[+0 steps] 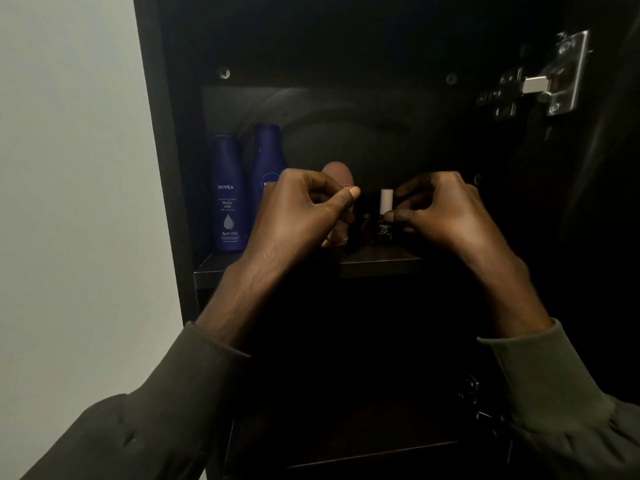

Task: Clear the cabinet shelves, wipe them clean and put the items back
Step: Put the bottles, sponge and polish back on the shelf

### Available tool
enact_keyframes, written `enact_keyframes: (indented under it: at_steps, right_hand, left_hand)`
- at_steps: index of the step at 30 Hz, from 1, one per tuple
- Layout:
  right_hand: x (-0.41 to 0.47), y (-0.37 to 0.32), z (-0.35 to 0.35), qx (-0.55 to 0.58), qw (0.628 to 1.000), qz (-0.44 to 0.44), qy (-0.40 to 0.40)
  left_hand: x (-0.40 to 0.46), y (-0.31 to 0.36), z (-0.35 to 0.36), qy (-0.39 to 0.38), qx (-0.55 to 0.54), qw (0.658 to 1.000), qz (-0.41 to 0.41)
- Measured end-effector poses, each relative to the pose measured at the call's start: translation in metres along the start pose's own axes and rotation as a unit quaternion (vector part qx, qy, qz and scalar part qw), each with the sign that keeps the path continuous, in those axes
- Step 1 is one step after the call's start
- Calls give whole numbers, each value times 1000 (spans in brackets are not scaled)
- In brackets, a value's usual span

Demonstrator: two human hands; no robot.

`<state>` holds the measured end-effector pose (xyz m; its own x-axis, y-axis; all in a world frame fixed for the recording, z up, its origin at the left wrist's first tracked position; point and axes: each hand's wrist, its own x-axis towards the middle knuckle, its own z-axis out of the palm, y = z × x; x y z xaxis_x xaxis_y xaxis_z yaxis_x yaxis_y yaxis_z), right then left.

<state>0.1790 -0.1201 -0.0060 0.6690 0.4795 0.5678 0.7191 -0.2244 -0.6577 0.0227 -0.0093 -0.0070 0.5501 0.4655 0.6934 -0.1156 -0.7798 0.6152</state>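
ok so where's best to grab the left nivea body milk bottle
Take the Nivea Body Milk bottle around its straight middle, coming from the front. It stands upright against the cabinet's left wall, with the second Nivea bottle close on its right, so only the front is free.

Both hands are working at the cabinet shelf (381, 263) — the right hand (446, 216) is pinching a small dark white-capped bottle (385, 216), the left hand (298, 213) is curling beside two blue Nivea bottles (228, 195).

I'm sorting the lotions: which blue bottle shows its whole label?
The left blue bottle, beside the cabinet wall. Its label reads in full; the taller blue bottle has its logo partly hidden by the left hand.
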Motion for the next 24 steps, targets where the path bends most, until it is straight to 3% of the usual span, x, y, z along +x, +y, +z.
enact_keyframes:
  at_steps: [10,15,20,24]
  right_hand:
    - [-19,-4,-8,8,993,-63,96]
    - [-66,-10,-20,113,969,-148,163]
    - [-126,2,-11,225,950,-187,111]
    - [-160,23,9,289,947,-134,38]
  left_hand:
    - [-3,-4,-1,11,9,1000,8]
    - [-27,1,-4,68,-49,995,60]
    - [-83,-3,4,47,-123,990,56]
    - [-128,-20,19,11,-170,985,8]
